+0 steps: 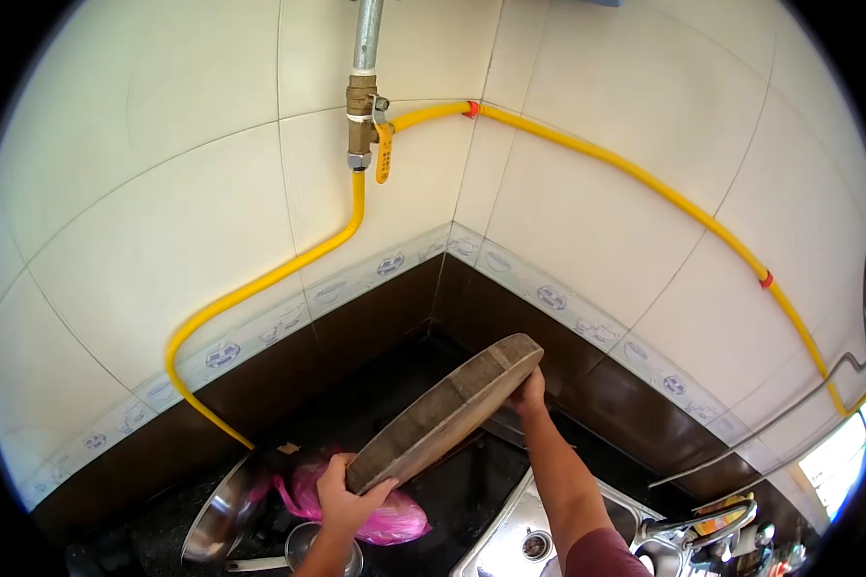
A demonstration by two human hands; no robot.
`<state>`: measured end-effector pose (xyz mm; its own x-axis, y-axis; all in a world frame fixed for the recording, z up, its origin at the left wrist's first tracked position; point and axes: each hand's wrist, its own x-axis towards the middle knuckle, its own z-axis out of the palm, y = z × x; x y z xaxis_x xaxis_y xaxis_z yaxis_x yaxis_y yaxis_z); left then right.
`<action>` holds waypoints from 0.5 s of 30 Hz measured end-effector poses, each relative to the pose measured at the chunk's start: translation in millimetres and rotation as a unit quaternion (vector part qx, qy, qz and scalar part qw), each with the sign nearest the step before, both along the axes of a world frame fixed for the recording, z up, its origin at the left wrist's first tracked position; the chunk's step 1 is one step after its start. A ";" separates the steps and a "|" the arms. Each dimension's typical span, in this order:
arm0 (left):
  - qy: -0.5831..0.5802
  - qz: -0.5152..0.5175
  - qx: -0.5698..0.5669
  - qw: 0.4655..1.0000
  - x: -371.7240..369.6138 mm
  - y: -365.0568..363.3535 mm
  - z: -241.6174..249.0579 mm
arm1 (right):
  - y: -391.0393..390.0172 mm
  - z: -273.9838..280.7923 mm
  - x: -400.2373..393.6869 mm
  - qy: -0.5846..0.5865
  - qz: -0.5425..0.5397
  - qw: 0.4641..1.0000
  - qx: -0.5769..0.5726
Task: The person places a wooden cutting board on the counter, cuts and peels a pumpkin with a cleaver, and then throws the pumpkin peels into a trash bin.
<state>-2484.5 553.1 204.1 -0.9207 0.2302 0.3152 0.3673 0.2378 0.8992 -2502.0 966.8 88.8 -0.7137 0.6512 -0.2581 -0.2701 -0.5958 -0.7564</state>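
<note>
A thick, round wooden chopping board (452,409) is held up on a slant over the dark counter, its edge turned toward me. My left hand (348,495) grips its lower left end, with the thumb on one side. At the upper right end my right hand (529,389) is closed around the rim, its fingers partly hidden behind the board. Below my left hand lies a pink plastic bag (394,519); its contents cannot be made out. A steel bowl (219,514) and a small pan with a handle (260,564) are beside my left forearm.
A steel sink (510,524) with a tap (731,514) is to the right, several items behind it. Yellow hose (260,282) runs along the tiled walls from a brass valve (360,106). The dark counter (452,510) meets both walls at the corner.
</note>
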 end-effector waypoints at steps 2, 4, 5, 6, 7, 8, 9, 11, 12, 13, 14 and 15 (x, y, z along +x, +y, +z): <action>-0.006 0.009 0.010 1.000 0.4 0.8 -7.0 | -4.1 -1.7 0.1 0.024 -0.017 1.000 0.007; -0.003 0.020 0.023 1.000 3.1 -1.1 -14.3 | -7.8 2.2 1.2 -0.016 -0.063 0.997 -0.035; -0.008 0.031 0.031 0.999 -0.8 -3.1 -12.8 | -11.1 13.5 1.3 -0.003 -0.066 0.997 -0.032; -0.010 0.042 0.041 0.998 -3.8 -5.3 -12.8 | -17.2 24.1 5.9 -0.019 -0.099 0.995 -0.027; 0.005 0.040 0.047 0.998 -3.8 -9.7 -18.6 | -22.3 31.6 11.4 -0.036 -0.131 0.990 -0.022; 0.028 0.053 0.023 0.998 -4.1 -16.2 -24.1 | -33.0 50.8 21.1 -0.016 -0.142 0.989 -0.047; 0.052 0.062 -0.001 0.997 -5.9 -20.3 -26.2 | -39.6 66.8 30.5 0.003 -0.148 0.988 -0.049; 0.093 0.033 0.024 0.995 5.3 -28.8 -27.9 | -40.1 72.9 55.3 0.100 -0.102 0.986 -0.084; 0.118 0.014 0.039 0.992 18.3 -28.7 -6.6 | -30.3 63.2 69.7 0.117 -0.072 0.987 -0.088; 0.115 -0.004 0.035 0.993 27.5 -30.7 4.9 | -24.3 47.8 87.0 0.116 -0.090 0.985 -0.092; 0.162 -0.038 0.051 0.985 34.2 -30.6 18.8 | -25.5 49.4 104.8 0.181 -0.072 0.981 -0.003; 0.210 -0.077 0.070 0.972 38.4 -29.7 36.5 | -30.2 57.7 122.9 0.241 -0.058 0.965 0.089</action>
<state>-2446.1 523.3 240.6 -0.6622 0.2822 0.6941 0.7305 0.0371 0.6819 -2379.1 936.6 146.5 -0.6418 0.7379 0.2090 -0.6734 -0.4117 -0.6140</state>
